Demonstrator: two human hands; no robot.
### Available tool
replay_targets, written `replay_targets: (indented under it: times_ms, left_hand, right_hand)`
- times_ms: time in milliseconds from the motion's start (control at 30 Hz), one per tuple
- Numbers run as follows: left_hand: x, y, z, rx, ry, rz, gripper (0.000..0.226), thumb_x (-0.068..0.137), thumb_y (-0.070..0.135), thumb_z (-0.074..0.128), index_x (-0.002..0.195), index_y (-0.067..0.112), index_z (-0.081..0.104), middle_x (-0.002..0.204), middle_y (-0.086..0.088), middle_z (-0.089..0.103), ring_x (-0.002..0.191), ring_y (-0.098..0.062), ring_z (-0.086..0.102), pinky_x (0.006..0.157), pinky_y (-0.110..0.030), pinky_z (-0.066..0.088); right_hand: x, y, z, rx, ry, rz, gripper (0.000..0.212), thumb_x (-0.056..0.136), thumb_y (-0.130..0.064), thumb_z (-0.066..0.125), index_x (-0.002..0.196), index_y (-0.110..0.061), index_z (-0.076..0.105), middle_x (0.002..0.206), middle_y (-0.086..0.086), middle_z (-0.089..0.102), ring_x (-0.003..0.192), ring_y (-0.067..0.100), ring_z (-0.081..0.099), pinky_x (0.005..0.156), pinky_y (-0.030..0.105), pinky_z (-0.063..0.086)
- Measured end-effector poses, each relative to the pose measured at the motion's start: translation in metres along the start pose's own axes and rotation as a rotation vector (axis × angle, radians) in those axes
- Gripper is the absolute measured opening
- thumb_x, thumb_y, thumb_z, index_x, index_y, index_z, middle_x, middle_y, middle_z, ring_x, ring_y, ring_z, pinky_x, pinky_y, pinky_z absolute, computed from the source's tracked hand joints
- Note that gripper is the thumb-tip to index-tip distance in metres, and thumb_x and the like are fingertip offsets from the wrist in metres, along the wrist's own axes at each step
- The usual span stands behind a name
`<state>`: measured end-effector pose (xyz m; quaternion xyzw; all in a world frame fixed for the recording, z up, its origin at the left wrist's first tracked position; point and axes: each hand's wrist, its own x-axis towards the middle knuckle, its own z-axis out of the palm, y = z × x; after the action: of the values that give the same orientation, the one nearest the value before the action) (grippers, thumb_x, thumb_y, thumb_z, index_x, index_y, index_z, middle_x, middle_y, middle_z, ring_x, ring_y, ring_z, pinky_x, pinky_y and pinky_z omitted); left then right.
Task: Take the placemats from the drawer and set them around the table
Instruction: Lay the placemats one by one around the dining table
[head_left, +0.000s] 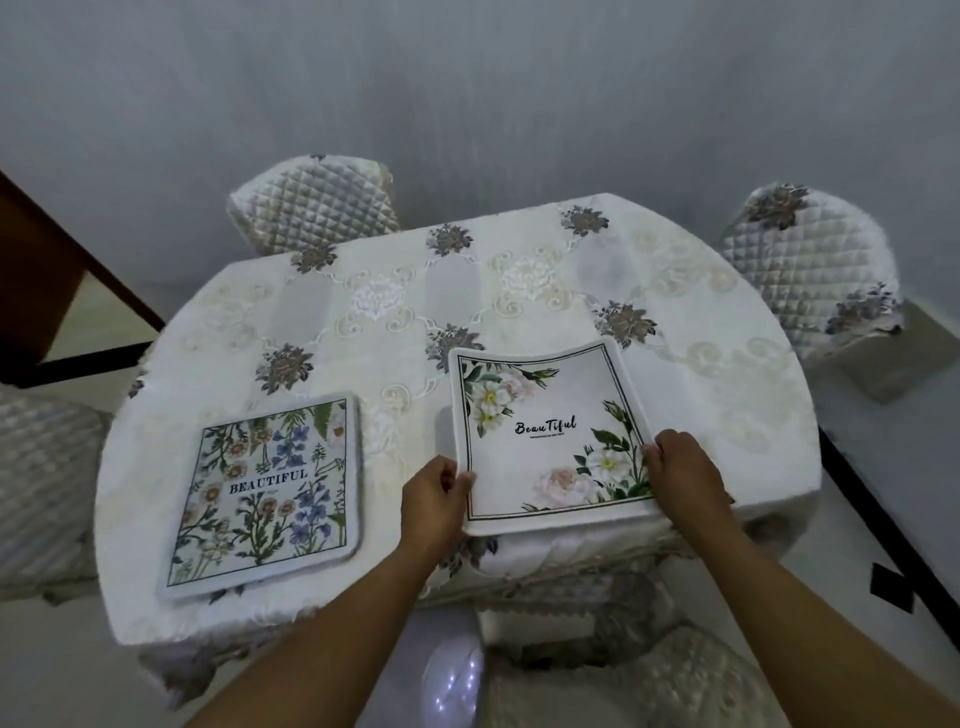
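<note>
A white placemat with pale roses and the word "Beautiful" (545, 441) is held just over the near right part of the table (467, 291); its far edge curls up. My left hand (436, 493) pinches its near left edge and my right hand (680, 467) grips its right edge. A second placemat with blue and green wildflowers (265, 493) lies flat on the near left of the table. The table wears a white embroidered cloth. No drawer is in view.
Quilted covered chairs stand at the back left (311, 202), the right (810, 270), the left edge (41, 483) and just below me (649, 680). A grey wall runs behind the table. Dark wooden furniture (47, 280) sits at the far left.
</note>
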<state>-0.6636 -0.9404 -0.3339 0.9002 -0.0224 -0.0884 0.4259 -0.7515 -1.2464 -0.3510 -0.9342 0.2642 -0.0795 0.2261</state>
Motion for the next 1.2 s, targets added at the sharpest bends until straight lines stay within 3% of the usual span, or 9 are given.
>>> replay_targets:
  times_ms: [267, 533, 667, 800, 933, 1000, 1100, 1200]
  left_hand:
    - [0.018, -0.037, 0.065, 0.065, -0.005, -0.1, 0.025, 0.087, 0.032, 0.066, 0.071, 0.019, 0.052, 0.067, 0.003, 0.06, 0.063, -0.012, 0.055, 0.053, -0.022, 0.037]
    - [0.014, -0.052, 0.087, 0.296, 0.071, -0.041, 0.026, 0.088, 0.035, 0.058, 0.074, 0.015, 0.049, 0.066, -0.003, 0.057, 0.063, -0.023, 0.055, 0.06, -0.038, 0.045]
    - [0.01, -0.043, 0.084, 0.379, 0.001, -0.107, 0.028, 0.088, 0.038, 0.059, 0.093, 0.012, 0.051, 0.089, -0.007, 0.06, 0.081, -0.029, 0.059, 0.071, -0.039, 0.046]
    - [0.002, -0.042, 0.069, 0.345, -0.122, -0.165, 0.044, 0.082, 0.038, 0.066, 0.11, 0.01, 0.047, 0.108, -0.01, 0.057, 0.099, -0.029, 0.057, 0.079, -0.036, 0.043]
    - [-0.013, -0.052, 0.061, 0.43, -0.16, -0.004, 0.058, 0.082, 0.039, 0.062, 0.128, 0.009, 0.044, 0.12, -0.013, 0.054, 0.11, -0.03, 0.052, 0.09, -0.039, 0.044]
    - [-0.024, -0.057, 0.061, 0.503, -0.143, 0.134, 0.053, 0.082, 0.039, 0.059, 0.124, 0.01, 0.047, 0.119, -0.015, 0.053, 0.108, -0.032, 0.051, 0.09, -0.041, 0.044]
    - [-0.036, -0.063, 0.073, 0.508, -0.152, 0.347, 0.052, 0.082, 0.036, 0.057, 0.126, 0.009, 0.048, 0.129, -0.017, 0.049, 0.117, -0.036, 0.048, 0.099, -0.046, 0.043]
    - [-0.037, -0.058, 0.099, 0.541, -0.162, 0.423, 0.06, 0.086, 0.036, 0.05, 0.136, 0.005, 0.042, 0.143, -0.022, 0.043, 0.132, -0.039, 0.041, 0.111, -0.048, 0.033]
  right_hand:
    - [0.027, 0.044, 0.061, -0.087, -0.029, -0.016, 0.022, 0.095, -0.023, 0.052, 0.084, -0.004, 0.054, 0.083, 0.02, 0.055, 0.071, 0.039, 0.056, 0.059, 0.045, 0.046]
    - [0.025, 0.061, 0.083, -0.153, 0.004, -0.057, 0.021, 0.093, -0.02, 0.056, 0.084, -0.002, 0.054, 0.08, 0.023, 0.056, 0.067, 0.041, 0.055, 0.056, 0.041, 0.041]
    - [0.023, 0.057, 0.081, -0.172, -0.006, -0.043, 0.022, 0.09, -0.019, 0.062, 0.087, 0.0, 0.051, 0.081, 0.026, 0.054, 0.068, 0.041, 0.055, 0.057, 0.042, 0.043]
    - [0.016, 0.039, 0.065, -0.236, -0.043, 0.085, 0.036, 0.081, -0.022, 0.071, 0.098, 0.002, 0.051, 0.094, 0.03, 0.055, 0.084, 0.044, 0.054, 0.067, 0.045, 0.046]
    - [-0.014, 0.023, 0.062, -0.236, -0.052, -0.048, 0.044, 0.079, -0.018, 0.073, 0.111, 0.0, 0.05, 0.104, 0.025, 0.057, 0.093, 0.041, 0.053, 0.075, 0.045, 0.047]
    - [-0.035, 0.017, 0.065, -0.237, -0.108, -0.084, 0.049, 0.082, -0.022, 0.07, 0.121, 0.0, 0.049, 0.115, 0.024, 0.057, 0.103, 0.042, 0.054, 0.082, 0.047, 0.05]
    - [-0.067, 0.008, 0.068, -0.277, -0.176, -0.124, 0.052, 0.091, -0.036, 0.05, 0.13, -0.001, 0.05, 0.128, 0.024, 0.056, 0.117, 0.041, 0.054, 0.093, 0.051, 0.05]
    - [-0.065, 0.008, 0.074, -0.312, -0.209, -0.199, 0.06, 0.093, -0.044, 0.033, 0.136, -0.005, 0.048, 0.14, 0.019, 0.051, 0.131, 0.035, 0.047, 0.105, 0.048, 0.04]
